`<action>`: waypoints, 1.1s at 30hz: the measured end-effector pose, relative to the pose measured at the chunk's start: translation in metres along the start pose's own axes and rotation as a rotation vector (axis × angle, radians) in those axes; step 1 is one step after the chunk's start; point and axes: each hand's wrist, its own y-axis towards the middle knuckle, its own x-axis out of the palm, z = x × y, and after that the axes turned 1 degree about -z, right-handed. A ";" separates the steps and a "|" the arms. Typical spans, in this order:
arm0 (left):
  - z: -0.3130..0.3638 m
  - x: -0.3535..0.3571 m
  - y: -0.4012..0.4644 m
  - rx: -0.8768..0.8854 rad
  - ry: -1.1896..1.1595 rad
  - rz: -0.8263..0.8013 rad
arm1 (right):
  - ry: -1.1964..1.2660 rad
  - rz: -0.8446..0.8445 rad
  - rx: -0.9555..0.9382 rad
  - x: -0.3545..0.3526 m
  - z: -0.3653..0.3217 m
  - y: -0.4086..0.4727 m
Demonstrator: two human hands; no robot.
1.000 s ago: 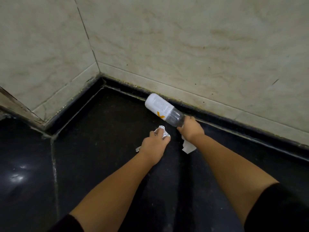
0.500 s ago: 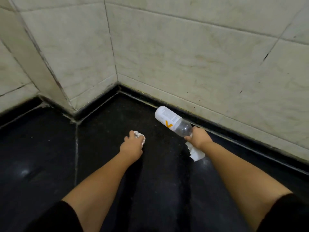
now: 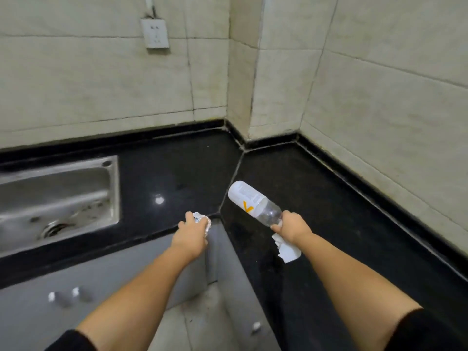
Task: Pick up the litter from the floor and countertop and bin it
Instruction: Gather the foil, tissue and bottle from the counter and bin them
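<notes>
My left hand (image 3: 191, 236) is closed around a crumpled ball of silver foil (image 3: 203, 222), held above the inner corner of the black countertop (image 3: 329, 198). My right hand (image 3: 291, 228) grips a clear plastic bottle (image 3: 253, 202) with a white label and an orange mark, by its neck, base pointing up and to the left. The same hand also holds a crumpled white paper (image 3: 287, 250) that hangs below the fingers. No bin is in view.
A steel sink (image 3: 58, 196) is set into the counter at the left. Grey cabinet doors with round knobs (image 3: 68, 296) run below the counter. A wall socket (image 3: 155, 32) sits on the tiled wall. Light floor shows between the cabinets (image 3: 202, 315).
Both hands have drawn back from the counter's far corner with their litter, and the view has pulled back and up, bringing the sink, cabinets and socket into sight.
</notes>
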 end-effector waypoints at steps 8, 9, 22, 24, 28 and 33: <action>-0.166 -0.016 -0.155 -0.429 -0.203 0.186 | -0.157 -0.169 -0.398 0.096 -0.169 -0.101; -0.183 -0.016 -0.178 -0.471 -0.216 0.193 | -0.176 -0.185 -0.445 0.109 -0.188 -0.119; -0.390 0.055 -0.584 -1.153 -0.338 0.249 | -0.362 -0.524 -0.956 0.339 -0.351 -0.422; -0.391 0.068 -0.639 -1.268 -0.374 0.252 | -0.444 -0.575 -1.050 0.370 -0.361 -0.468; -0.370 0.112 -0.738 -1.522 -0.492 0.288 | -0.606 -0.681 -1.230 0.422 -0.369 -0.555; -0.305 0.171 -0.837 -1.857 -0.640 0.386 | -0.759 -0.810 -1.451 0.478 -0.354 -0.656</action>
